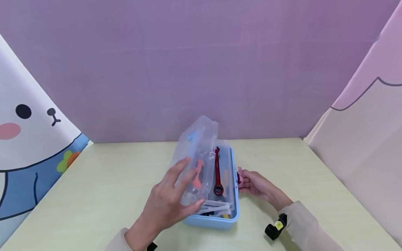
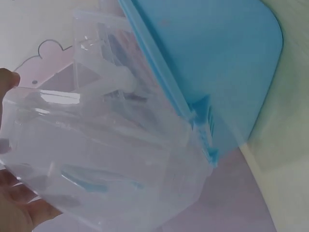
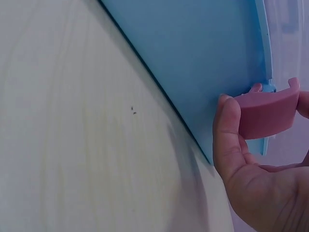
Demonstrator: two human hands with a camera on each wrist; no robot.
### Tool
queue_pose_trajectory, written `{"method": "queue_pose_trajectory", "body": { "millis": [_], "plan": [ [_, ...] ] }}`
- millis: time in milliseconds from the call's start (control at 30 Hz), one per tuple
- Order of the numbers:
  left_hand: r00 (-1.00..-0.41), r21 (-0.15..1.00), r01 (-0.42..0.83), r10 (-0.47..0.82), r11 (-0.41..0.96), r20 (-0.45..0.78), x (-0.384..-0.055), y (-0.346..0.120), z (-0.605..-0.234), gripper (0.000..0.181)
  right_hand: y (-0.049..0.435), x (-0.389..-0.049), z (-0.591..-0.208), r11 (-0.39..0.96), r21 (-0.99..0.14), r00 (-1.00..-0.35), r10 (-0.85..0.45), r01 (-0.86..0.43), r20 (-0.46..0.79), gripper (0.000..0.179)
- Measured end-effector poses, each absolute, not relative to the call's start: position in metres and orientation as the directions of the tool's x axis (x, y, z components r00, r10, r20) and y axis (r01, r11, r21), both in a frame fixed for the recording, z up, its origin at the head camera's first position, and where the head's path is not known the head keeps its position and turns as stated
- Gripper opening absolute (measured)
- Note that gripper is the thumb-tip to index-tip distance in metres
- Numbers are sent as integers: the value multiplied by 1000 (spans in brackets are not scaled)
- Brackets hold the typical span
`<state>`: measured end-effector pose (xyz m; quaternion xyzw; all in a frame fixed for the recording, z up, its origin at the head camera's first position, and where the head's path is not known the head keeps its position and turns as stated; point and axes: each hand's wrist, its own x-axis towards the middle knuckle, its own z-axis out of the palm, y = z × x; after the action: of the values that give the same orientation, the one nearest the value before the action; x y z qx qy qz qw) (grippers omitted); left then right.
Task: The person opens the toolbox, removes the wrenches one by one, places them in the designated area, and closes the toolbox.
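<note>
Blue box point(image 1: 208, 222) is on the table point(image 1: 110, 184) in front of me; if my spread left hand point(image 1: 167, 198) slips, the tilted lid point(image 1: 205, 139) could flop, and yanking the latch point(image 3: 270, 113) my right hand point(image 1: 259, 185) is pinching might skid everything. Lid's glossy clear plastic, latch curved and pink, box smooth, round-cornered.

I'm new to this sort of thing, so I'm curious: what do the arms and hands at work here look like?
They are a person's: the left hand and right hand show no gloves. The left sleeve and right sleeve are pale and plain. A small black device with a yellow label sits by the right wrist. No cables are visible.
</note>
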<state>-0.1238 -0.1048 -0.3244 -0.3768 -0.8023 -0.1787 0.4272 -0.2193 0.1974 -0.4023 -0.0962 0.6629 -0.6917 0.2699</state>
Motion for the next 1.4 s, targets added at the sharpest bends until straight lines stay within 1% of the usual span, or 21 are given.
{"method": "queue_pose_trajectory", "body": {
  "millis": [33, 100, 167, 433, 667, 733, 833, 1000, 1167, 1400],
  "plan": [
    [-349, -28, 758, 440, 652, 828, -124, -107, -324, 71, 198, -219, -402, 25, -969, -836, -501, 247, -226, 33],
    [-374, 2, 747, 417, 665, 828, -124, -110, -324, 63, 199, -219, -402, 25, -968, -835, -500, 250, -228, 33],
    [-392, 25, 735, 395, 677, 831, -123, -114, -323, 61, 200, -218, -401, 23, -970, -833, -506, 244, -221, 33],
    [-421, 61, 693, 335, 718, 843, -120, -127, -321, 64, 198, -219, -402, 21, -970, -826, -519, 244, -219, 34],
    [-493, 111, 653, 310, 749, 813, -118, -137, -321, 70, 198, -219, -402, 35, -970, -824, -520, 242, -225, 35],
    [-505, 117, 640, 300, 760, 809, -117, -138, -322, 70, 198, -220, -402, 38, -970, -823, -523, 239, -224, 35],
    [-513, 113, 622, 293, 775, 807, -117, -141, -321, 70, 199, -220, -402, 42, -970, -823, -522, 239, -225, 36],
    [-525, 66, 596, 326, 800, 786, -117, -144, -321, 66, 201, -220, -405, 48, -969, -822, -521, 241, -230, 36],
    [-521, 27, 578, 343, 815, 782, -115, -145, -323, 62, 205, -218, -408, 36, -971, -819, -530, 236, -219, 35],
    [-538, -2, 546, 352, 838, 766, -110, -139, -324, 62, 210, -218, -413, 18, -973, -812, -547, 232, -204, 35]
  ]
}}
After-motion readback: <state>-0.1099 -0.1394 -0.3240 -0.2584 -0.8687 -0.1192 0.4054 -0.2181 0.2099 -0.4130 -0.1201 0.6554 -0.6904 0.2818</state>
